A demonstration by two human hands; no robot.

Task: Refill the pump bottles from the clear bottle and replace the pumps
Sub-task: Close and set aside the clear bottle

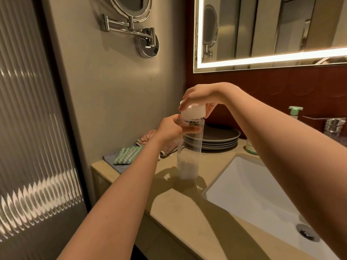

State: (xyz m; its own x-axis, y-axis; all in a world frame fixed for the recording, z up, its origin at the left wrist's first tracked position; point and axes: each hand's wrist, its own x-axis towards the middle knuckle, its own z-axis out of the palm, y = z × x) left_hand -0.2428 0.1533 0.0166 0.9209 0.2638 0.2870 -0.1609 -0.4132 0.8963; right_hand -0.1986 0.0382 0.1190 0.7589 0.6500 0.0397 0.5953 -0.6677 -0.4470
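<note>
Clear bottle (188,156) stands upright on the beige counter (178,203), just left of the sink (253,194), near its back corner. Froth and bubbles show inside, near the base and under the neck. White cap (193,112) sits on top.

Around the sink:
- Behind its left corner, a stack of dark plates (221,136), partly hidden by the bottle.
- Farther left, against the wall, a green-and-white cloth (127,155) and a pink cloth (148,136); the left wrist crosses in front of the pink one.
- Behind the basin, a green-topped pump bottle (294,111), its middle covered by the right forearm; chrome tap (334,124) just beside it.
- Drain (307,232) in the basin floor.
- Lit mirror (272,29) on the wall above.

Hands: left hand (170,131) wraps the bottle's upper body just under the cap, thumb across the front. Right hand (201,96) comes from above, fingers curled down round the cap's rim, gripping it. Both hands meet at the bottle's top, almost touching.
</note>
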